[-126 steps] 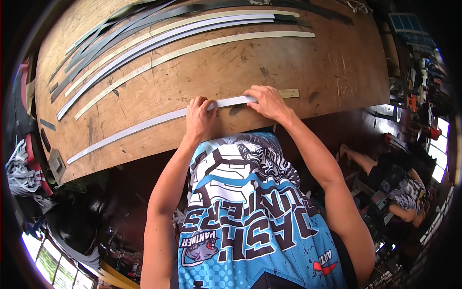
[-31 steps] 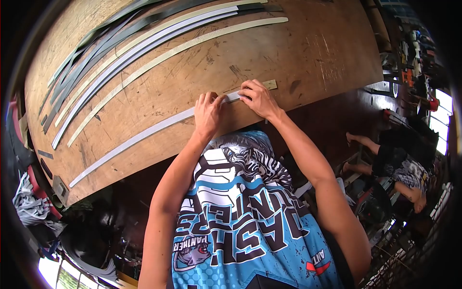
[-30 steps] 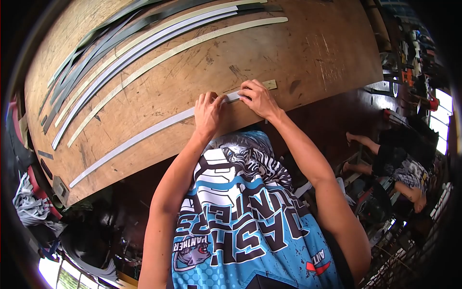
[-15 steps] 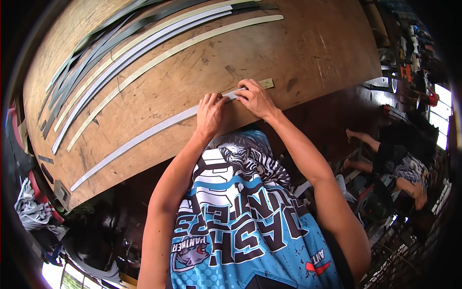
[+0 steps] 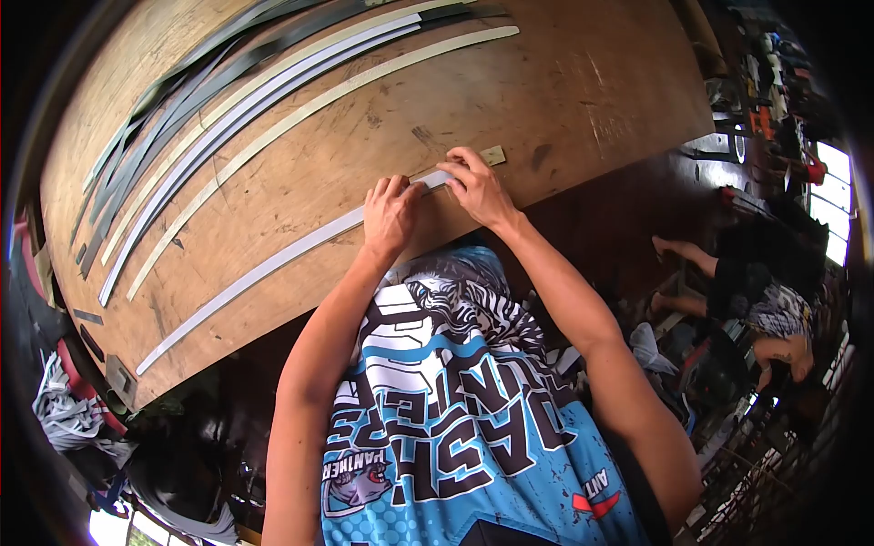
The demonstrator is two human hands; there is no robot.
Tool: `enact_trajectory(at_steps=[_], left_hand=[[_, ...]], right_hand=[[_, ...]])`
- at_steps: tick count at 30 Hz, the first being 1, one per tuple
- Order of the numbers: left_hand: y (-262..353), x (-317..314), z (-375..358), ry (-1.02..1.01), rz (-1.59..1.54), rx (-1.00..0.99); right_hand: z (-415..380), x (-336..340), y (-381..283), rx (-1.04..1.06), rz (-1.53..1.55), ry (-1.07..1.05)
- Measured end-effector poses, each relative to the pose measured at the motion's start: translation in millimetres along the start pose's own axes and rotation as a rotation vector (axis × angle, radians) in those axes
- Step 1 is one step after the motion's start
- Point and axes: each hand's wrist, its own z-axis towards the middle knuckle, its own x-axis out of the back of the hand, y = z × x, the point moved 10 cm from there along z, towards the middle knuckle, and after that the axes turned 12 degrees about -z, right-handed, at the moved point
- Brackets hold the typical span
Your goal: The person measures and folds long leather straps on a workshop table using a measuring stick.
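A long, narrow whitish-grey strip (image 5: pixel 264 274) lies along the front part of the wooden table, its far-left end close to the table corner. My left hand (image 5: pixel 391 216) is closed on the strip near its right end, fingers curled over it. At that right end my right hand (image 5: pixel 477 188) pinches the strip between thumb and fingers. A short stretch of strip shows between the two hands. Just beyond my right fingertips the end of a pale yellowish strip (image 5: pixel 493 155) sticks out on the tabletop; its other part is hidden by the hand and the grey strip.
Farther back on the wooden table (image 5: pixel 564 100) lie a cream strip (image 5: pixel 319 111), a whitish strip (image 5: pixel 273 88) and several dark strips (image 5: pixel 182 105). Grey scraps (image 5: pixel 68 409) hang in a pile at the left. Another person (image 5: pixel 737 291) is low down at the right, beyond the table edge.
The view has shifted slightly, so the table and strips appear a little farther left. Both hands keep their hold on the grey strip, with only small finger movement.
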Motion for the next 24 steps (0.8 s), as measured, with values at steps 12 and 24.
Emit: enact_trajectory(at_steps=[12, 24], left_hand=[[-4, -2, 10, 0.014, -0.034, 0.097], [-1, -17, 25, 0.064, -0.103, 0.124]], right_hand=[[-17, 13, 23, -0.087, -0.051, 0.172], [-17, 11, 23, -0.057, -0.104, 0.203]])
